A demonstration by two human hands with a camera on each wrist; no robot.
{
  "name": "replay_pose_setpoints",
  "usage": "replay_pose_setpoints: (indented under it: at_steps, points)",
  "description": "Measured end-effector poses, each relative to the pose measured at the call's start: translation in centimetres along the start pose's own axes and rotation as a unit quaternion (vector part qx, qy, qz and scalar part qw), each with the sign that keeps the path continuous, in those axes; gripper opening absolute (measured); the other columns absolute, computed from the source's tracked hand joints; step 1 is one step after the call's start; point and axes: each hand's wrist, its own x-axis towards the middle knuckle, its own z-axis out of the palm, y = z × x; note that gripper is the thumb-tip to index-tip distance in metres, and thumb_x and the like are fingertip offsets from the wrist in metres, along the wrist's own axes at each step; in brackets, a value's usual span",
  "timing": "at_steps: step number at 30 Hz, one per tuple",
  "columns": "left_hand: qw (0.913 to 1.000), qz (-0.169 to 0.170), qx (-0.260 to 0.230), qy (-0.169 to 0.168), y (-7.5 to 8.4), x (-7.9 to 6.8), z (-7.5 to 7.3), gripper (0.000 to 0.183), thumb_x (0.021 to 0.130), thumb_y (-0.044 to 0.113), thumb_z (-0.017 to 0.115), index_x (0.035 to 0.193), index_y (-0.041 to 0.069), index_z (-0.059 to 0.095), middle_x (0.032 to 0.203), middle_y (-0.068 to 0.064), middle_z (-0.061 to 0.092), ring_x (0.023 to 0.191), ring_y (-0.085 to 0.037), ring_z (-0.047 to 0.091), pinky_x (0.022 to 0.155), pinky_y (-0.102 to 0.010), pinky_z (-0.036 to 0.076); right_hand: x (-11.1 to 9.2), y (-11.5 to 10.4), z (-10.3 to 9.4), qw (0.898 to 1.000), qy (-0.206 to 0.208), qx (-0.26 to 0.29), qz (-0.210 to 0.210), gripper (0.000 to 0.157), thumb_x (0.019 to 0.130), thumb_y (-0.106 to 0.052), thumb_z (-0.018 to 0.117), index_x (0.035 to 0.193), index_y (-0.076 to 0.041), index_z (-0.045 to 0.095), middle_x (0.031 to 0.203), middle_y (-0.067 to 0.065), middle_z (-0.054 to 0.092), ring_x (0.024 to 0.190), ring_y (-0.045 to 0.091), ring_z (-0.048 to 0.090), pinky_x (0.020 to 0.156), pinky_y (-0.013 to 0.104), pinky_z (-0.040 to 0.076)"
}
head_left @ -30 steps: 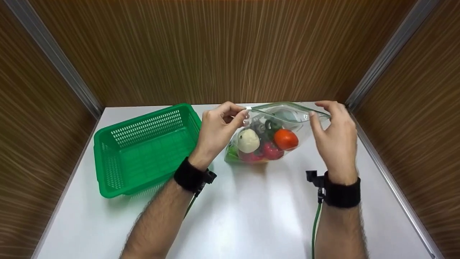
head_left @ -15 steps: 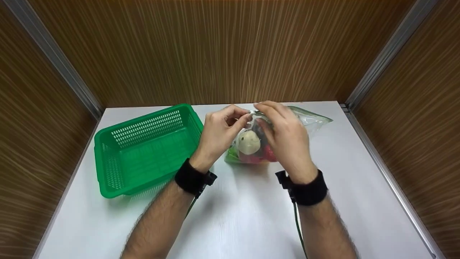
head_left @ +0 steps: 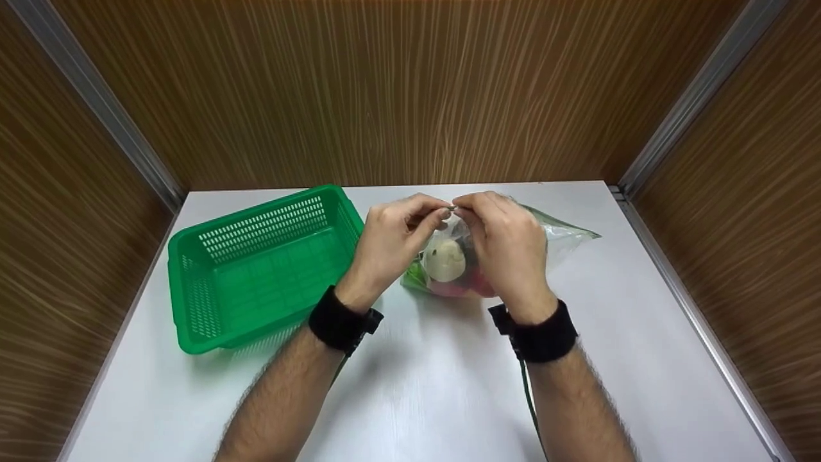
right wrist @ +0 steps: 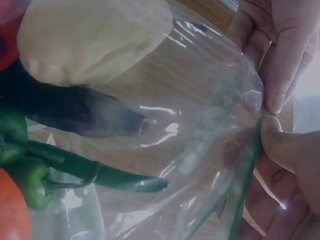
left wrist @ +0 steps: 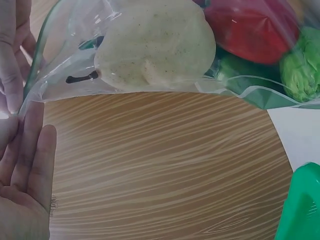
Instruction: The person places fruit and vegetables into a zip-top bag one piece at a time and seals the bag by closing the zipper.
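Observation:
A clear zip bag with a green seal strip stands on the white table, filled with produce. At its upper left corner my left hand pinches the strip's end between thumb and fingertips. Right beside it, my right hand pinches the same strip, fingertips nearly meeting the left ones. Inside show a pale rounded piece, a red one, leafy greens, a dark eggplant, a green pepper and an orange-red tomato. The right hand hides part of the contents in the head view.
A green plastic basket with slotted walls stands at the left, close to the left forearm. Brown wood-grain panels enclose the white table at the back and both sides. Cables trail from the wrist straps.
My right hand has moved left from the bag's right end to the left corner and now pinches the strip there. The left hand stays at that corner; the strip has dipped slightly.

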Motion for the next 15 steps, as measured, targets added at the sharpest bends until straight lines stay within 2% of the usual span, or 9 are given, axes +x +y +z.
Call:
replay_pose_setpoints:
  at_steps: [10,15]
  points:
    - [0.9996,-0.009,0.017,0.02,-0.7,-0.3,-1.0,0.019,0.116,0.02,0.076,0.119,0.005,0.087,0.108,-0.008,0.091,0.096,-0.016,0.089,0.087,-0.03,0.073,-1.0,2.9,-0.8,0.999,-0.013,-0.008,0.045,0.017,0.113,-0.023,0.078,0.121,-0.01,0.086,0.117,0.011,0.09,0.11,0.036,0.087,0.091,0.059,0.071]
    - [0.9992,-0.015,0.023,0.03,-1.2,-0.6,-1.5,0.02,0.116,0.023,0.076,0.12,0.007,0.087,0.11,-0.007,0.091,0.098,-0.014,0.089,0.089,-0.029,0.073,-1.5,4.5,-1.2,0.997,-0.01,-0.011,0.072,0.016,0.113,-0.022,0.079,0.121,-0.01,0.087,0.116,0.012,0.09,0.11,0.035,0.088,0.089,0.059,0.072]
